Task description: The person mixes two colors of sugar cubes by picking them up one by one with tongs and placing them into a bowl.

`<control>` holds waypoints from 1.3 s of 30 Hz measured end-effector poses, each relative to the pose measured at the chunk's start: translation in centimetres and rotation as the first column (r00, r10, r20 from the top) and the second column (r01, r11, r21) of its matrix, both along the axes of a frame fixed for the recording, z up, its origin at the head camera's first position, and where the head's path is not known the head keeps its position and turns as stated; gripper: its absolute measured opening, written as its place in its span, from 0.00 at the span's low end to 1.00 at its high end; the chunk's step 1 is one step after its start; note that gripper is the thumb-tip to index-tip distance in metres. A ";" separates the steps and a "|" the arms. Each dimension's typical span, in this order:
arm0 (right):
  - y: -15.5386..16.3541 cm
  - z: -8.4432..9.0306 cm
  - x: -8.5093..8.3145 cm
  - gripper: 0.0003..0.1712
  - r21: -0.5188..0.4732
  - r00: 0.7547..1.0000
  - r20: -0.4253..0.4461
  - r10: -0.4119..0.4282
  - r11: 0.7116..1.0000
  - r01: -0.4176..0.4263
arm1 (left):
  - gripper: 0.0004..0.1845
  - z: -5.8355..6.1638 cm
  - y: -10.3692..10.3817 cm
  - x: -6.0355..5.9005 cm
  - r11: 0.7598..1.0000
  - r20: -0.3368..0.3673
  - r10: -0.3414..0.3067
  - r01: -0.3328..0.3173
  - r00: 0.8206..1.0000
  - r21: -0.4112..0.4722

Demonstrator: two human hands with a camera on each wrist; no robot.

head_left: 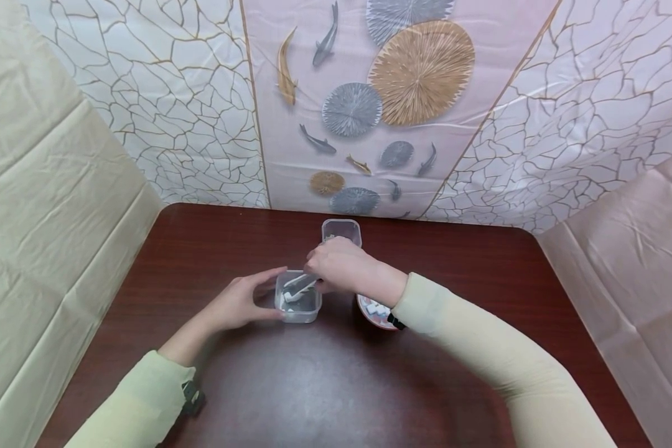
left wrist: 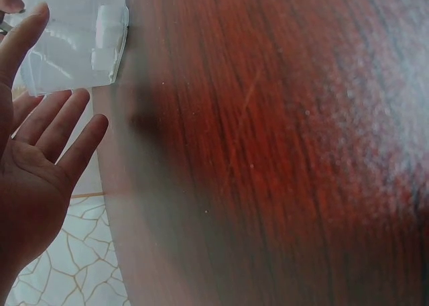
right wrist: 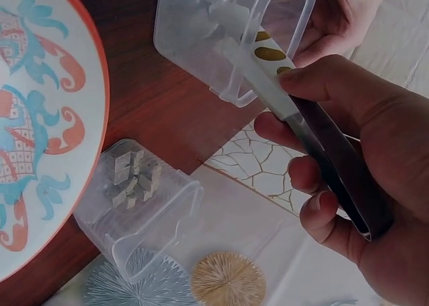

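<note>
My right hand (head_left: 340, 264) grips a pair of tongs (right wrist: 315, 138) with a dark, shiny metal handle and pale arms. Their tips reach down into a clear plastic container (head_left: 302, 318), where white pieces (left wrist: 107, 25) lie along one side. Whether the tips pinch a piece, I cannot tell. From the left, my left hand (head_left: 238, 305) holds this container between thumb and fingers at opposite sides. In the left wrist view, its other fingers (left wrist: 80, 141) extend beneath the container's edge.
Behind my right hand stands a second clear container (right wrist: 171, 222) with several small greyish blocks (right wrist: 134, 178). A patterned, red-rimmed bowl (right wrist: 84, 111) sits under my right wrist, with white blocky shapes inside. Patterned cloth (head_left: 201, 124) hangs at the far edge of the dark wooden table (head_left: 218, 236).
</note>
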State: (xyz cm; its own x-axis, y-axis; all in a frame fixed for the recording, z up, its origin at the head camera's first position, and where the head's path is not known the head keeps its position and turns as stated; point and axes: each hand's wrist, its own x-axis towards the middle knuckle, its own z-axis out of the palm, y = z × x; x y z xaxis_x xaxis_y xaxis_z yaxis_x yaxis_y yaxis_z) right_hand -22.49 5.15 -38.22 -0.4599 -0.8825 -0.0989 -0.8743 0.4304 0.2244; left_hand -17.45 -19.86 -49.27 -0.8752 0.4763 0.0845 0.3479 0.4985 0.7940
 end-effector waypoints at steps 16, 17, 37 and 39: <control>-0.1 -0.6 0.0 0.06 -0.008 0.999 0.019 -0.033 0.999 0.033 | 0.48 0.0 0.2 -0.1 1.000 -0.025 -0.007 0.007 1.000 0.006; -0.1 -0.5 0.0 0.05 -0.005 0.999 0.020 -0.036 0.999 0.036 | 0.48 0.0 0.2 -0.1 1.000 -0.023 -0.007 0.007 1.000 0.005; 8.4 2.8 1.9 0.08 -0.302 0.998 0.067 0.012 0.953 0.009 | 0.49 0.3 0.2 0.1 1.000 0.006 -0.001 0.001 1.000 0.021; 9.7 3.1 2.2 0.10 -0.335 0.997 0.077 0.000 0.942 0.026 | 0.49 0.3 0.1 0.1 1.000 0.007 0.000 0.000 1.000 0.024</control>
